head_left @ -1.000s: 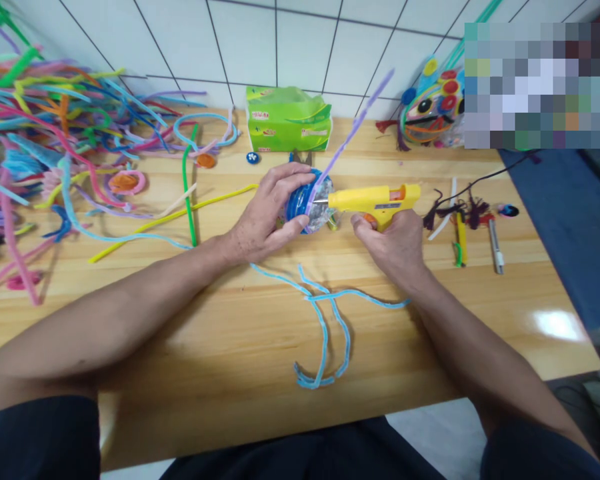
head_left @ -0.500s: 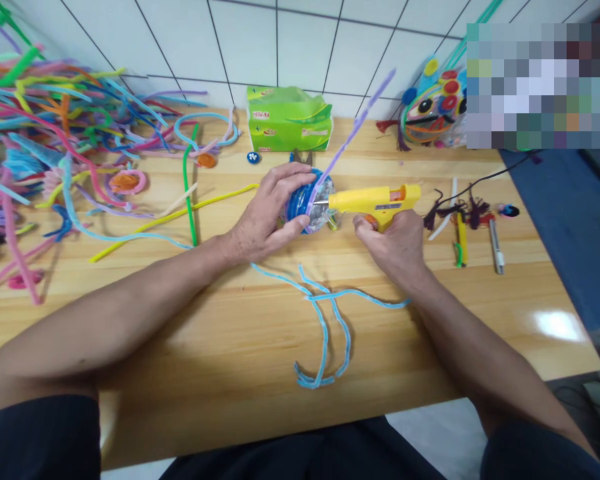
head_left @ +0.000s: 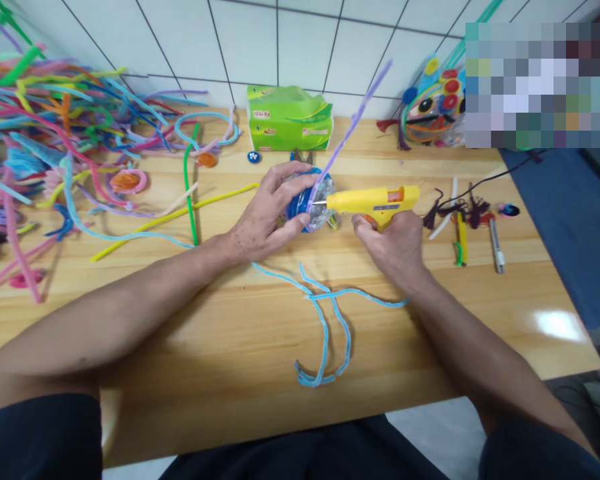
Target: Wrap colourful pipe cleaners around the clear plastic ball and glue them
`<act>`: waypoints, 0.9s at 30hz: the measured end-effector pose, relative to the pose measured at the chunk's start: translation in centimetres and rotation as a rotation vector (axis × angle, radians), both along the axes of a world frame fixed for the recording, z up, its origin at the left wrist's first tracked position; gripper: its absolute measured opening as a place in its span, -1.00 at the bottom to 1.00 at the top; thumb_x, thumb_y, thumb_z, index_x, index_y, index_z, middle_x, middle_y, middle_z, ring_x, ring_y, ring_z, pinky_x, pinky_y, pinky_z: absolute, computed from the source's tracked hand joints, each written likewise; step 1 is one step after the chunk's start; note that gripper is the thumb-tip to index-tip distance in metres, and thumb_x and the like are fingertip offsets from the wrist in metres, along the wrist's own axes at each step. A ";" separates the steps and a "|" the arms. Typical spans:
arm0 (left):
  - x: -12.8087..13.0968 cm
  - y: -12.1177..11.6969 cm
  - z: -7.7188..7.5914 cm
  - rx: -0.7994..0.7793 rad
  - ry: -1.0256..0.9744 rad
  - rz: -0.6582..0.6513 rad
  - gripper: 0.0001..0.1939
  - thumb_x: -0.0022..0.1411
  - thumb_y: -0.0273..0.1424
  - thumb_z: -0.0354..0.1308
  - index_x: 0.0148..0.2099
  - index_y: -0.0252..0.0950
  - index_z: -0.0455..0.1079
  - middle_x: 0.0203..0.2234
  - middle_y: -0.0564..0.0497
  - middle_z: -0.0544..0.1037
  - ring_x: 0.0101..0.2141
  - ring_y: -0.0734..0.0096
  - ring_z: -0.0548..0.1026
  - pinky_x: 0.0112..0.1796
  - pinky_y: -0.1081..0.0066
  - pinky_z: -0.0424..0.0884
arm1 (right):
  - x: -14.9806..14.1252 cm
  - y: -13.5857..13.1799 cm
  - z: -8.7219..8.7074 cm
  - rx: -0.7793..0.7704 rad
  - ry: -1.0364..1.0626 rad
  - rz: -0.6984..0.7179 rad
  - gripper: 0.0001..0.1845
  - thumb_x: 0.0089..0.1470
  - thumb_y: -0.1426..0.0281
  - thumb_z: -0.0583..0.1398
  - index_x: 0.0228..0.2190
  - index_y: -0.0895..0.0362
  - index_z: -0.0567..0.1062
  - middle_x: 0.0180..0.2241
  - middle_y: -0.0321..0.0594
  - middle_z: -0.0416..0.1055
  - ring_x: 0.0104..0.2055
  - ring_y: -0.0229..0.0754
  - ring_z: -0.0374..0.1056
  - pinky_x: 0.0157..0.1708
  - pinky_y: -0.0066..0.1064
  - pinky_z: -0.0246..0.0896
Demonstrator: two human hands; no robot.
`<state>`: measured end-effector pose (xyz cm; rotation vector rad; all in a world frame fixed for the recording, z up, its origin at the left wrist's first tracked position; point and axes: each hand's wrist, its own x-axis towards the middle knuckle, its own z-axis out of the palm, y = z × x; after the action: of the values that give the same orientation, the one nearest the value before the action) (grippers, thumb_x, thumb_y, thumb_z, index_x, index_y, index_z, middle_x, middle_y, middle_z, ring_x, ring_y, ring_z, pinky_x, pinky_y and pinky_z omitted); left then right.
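Observation:
My left hand (head_left: 275,213) is wrapped round a clear plastic piece (head_left: 324,215), perhaps part of a bottle, which is wound with blue pipe cleaner (head_left: 299,203). Along its edge lies a purple pipe cleaner (head_left: 353,130), its free end sticking up to the right. My right hand (head_left: 395,240) grips a yellow glue gun (head_left: 363,200) with an orange trigger. The gun's metal nozzle points left and meets the purple strand at the edge of the plastic. In front of both hands, bent light-blue pipe cleaners (head_left: 325,333) lie on the wooden table.
A heap of coloured pipe cleaners (head_left: 80,127) covers the table's left end. A green tissue pack (head_left: 290,120) stands by the tiled wall, with pliers (head_left: 304,157) before it. At right lie a cutter knife (head_left: 497,247), dark tassels (head_left: 475,210) and a black cord (head_left: 485,179).
The purple pipe cleaner's free end has shifted slightly up and left. The glue gun has moved a touch left; both hands keep their hold.

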<state>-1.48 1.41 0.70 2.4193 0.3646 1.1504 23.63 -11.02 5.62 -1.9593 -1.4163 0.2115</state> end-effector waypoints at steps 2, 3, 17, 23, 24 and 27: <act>0.0 -0.1 0.0 0.004 -0.013 0.008 -0.34 0.64 0.21 0.05 0.59 0.13 0.20 0.51 -0.11 0.41 0.51 -0.17 0.38 0.51 -0.45 0.36 | 0.0 0.0 0.0 0.004 0.004 0.004 -0.77 0.03 0.29 0.29 -0.58 0.00 0.40 -0.61 -0.33 0.40 -0.49 -0.11 0.40 -0.32 -0.22 0.37; 0.1 -0.1 0.0 0.006 -0.016 0.011 -0.35 0.63 0.20 0.07 0.58 0.12 0.23 0.50 -0.13 0.41 0.51 -0.17 0.40 0.50 -0.45 0.38 | 0.0 0.0 -0.1 0.004 0.007 0.006 -0.78 0.03 0.29 0.29 -0.58 0.01 0.40 -0.61 -0.32 0.41 -0.48 -0.11 0.41 -0.32 -0.23 0.37; 0.3 -0.5 0.3 -0.049 -0.018 0.005 -0.37 0.58 0.24 0.11 0.50 0.13 0.40 0.49 -0.16 0.40 0.50 -0.19 0.40 0.49 -0.44 0.36 | 0.2 -0.1 0.1 0.013 0.064 0.007 -0.82 0.05 0.29 0.31 -0.53 0.00 0.47 -0.57 -0.25 0.49 -0.42 -0.03 0.50 -0.29 -0.17 0.44; 0.5 -0.7 0.2 -0.056 -0.004 0.017 -0.40 0.60 0.21 0.09 0.50 0.16 0.41 0.49 -0.14 0.42 0.49 -0.15 0.43 0.48 -0.38 0.42 | 0.2 0.1 -0.5 0.034 0.088 -0.037 -0.85 0.04 0.37 0.33 -0.51 -0.01 0.48 -0.55 -0.25 0.52 -0.44 -0.03 0.51 -0.32 -0.16 0.45; 0.6 -0.6 0.1 -0.042 -0.014 0.008 -0.41 0.61 0.18 0.10 0.52 0.16 0.39 0.50 -0.14 0.42 0.49 -0.15 0.43 0.48 -0.36 0.43 | 0.2 0.1 -0.7 0.036 0.080 -0.047 -0.85 0.03 0.39 0.33 -0.51 -0.01 0.48 -0.54 -0.24 0.52 -0.43 -0.02 0.51 -0.33 -0.16 0.45; 0.7 -0.5 -0.2 0.014 -0.042 -0.023 -0.41 0.65 0.10 0.08 0.57 0.15 0.31 0.50 -0.15 0.41 0.50 -0.12 0.42 0.48 -0.34 0.43 | 0.5 0.1 -1.1 0.041 0.080 -0.069 -0.84 0.01 0.40 0.36 -0.50 -0.02 0.49 -0.53 -0.23 0.52 -0.40 0.03 0.55 -0.36 -0.16 0.47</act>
<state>-0.82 0.96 0.54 2.4013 0.3162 1.1957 24.09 -10.93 4.50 -1.9412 -1.2900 0.2257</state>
